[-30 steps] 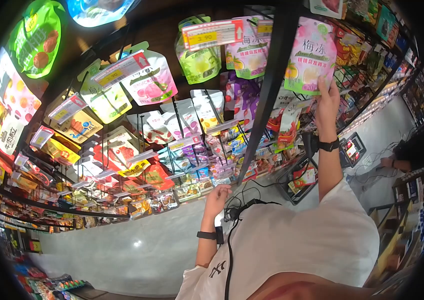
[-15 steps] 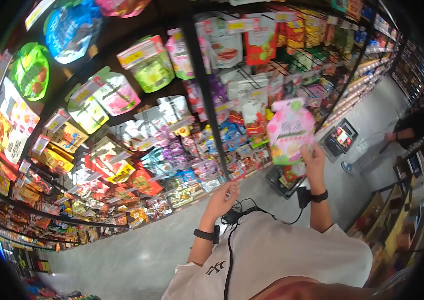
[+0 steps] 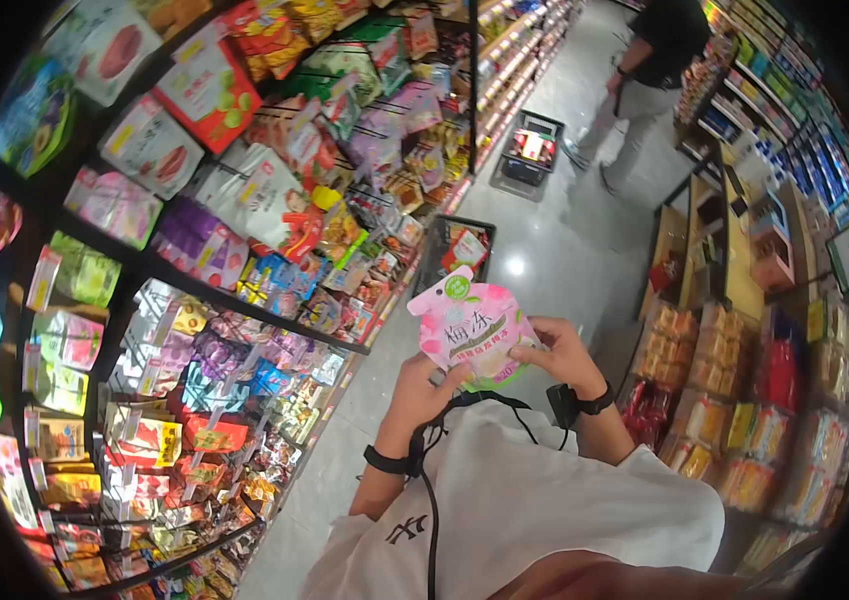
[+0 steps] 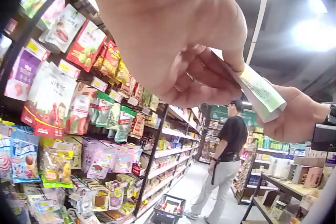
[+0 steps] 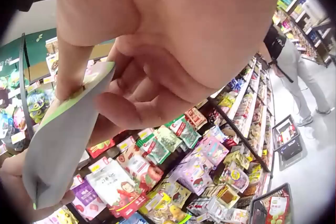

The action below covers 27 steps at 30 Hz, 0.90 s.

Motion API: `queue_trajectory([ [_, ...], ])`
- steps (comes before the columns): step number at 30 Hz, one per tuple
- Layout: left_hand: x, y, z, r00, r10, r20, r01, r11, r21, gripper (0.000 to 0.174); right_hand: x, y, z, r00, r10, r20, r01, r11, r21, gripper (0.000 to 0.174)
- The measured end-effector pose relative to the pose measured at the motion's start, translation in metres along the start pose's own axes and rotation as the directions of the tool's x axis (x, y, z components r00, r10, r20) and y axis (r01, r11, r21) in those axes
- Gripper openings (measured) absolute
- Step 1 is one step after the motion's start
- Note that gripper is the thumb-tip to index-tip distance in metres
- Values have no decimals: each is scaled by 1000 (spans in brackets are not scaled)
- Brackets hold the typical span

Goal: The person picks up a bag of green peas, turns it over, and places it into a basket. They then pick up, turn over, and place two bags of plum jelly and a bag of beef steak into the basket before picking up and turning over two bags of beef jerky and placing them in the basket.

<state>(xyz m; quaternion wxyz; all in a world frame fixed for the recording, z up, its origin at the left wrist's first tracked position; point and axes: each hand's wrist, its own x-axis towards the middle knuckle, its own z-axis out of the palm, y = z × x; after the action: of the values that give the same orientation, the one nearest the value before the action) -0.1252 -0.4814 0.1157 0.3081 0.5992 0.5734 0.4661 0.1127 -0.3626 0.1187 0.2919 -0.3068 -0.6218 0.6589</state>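
Observation:
A pink pouch with a green round mark (image 3: 474,325) is held between both hands in front of the chest, its printed front up in the head view. The left hand (image 3: 426,388) pinches its lower left edge, thumb on the front. At its right edge the right hand (image 3: 562,357) grips it, thumb over the front and fingers behind. In the left wrist view the pouch (image 4: 260,91) shows edge-on beneath the left hand (image 4: 173,29). The right wrist view shows the pouch's grey back (image 5: 63,150) beside the right hand (image 5: 157,40).
Racks of hanging snack packs (image 3: 214,250) line the left side. On the floor by the rack stand a black basket (image 3: 490,232) and, farther off, another basket (image 3: 534,142). Another person (image 3: 634,80) stands in the aisle. Shelves of packaged goods (image 3: 714,380) are on the right.
The pouch has come away from the rack and down to the chest in the right hand. The left hand has taken hold of it too. The view has turned toward the aisle.

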Motion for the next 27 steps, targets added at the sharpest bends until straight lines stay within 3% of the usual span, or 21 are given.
queue_trajectory([
  [5,22,7,19,986,44,163,-47,999,18,20,-26,6,-29,1000,-14,-28,13,999,-33,24],
  [9,25,10,17,992,61,113,-68,996,60,24,-16,1,-27,998,49,-25,-50,998,-31,26],
  [12,25,16,4,986,-109,123,103,993,59,21,3,-16,-14,994,111,22,-111,994,0,32],
  [13,25,19,-2,990,-113,81,108,992,63,22,11,-19,-7,991,130,42,-131,991,20,35],
  [18,29,11,-32,983,-136,-122,156,973,170,21,59,-17,23,998,-56,8,56,991,-118,60],
  [21,31,-4,-45,957,-22,-288,69,986,154,24,84,-30,48,994,-109,0,108,983,-148,69],
  [22,31,-7,-51,953,-60,-296,109,983,151,22,89,-32,55,993,-116,-1,114,982,-152,72],
  [25,31,-14,-70,940,-138,-313,194,969,155,18,110,-23,74,966,-192,173,231,943,-238,72],
  [27,32,-16,-83,934,-143,-327,207,963,171,18,122,-25,86,965,-176,194,215,955,-203,66],
])
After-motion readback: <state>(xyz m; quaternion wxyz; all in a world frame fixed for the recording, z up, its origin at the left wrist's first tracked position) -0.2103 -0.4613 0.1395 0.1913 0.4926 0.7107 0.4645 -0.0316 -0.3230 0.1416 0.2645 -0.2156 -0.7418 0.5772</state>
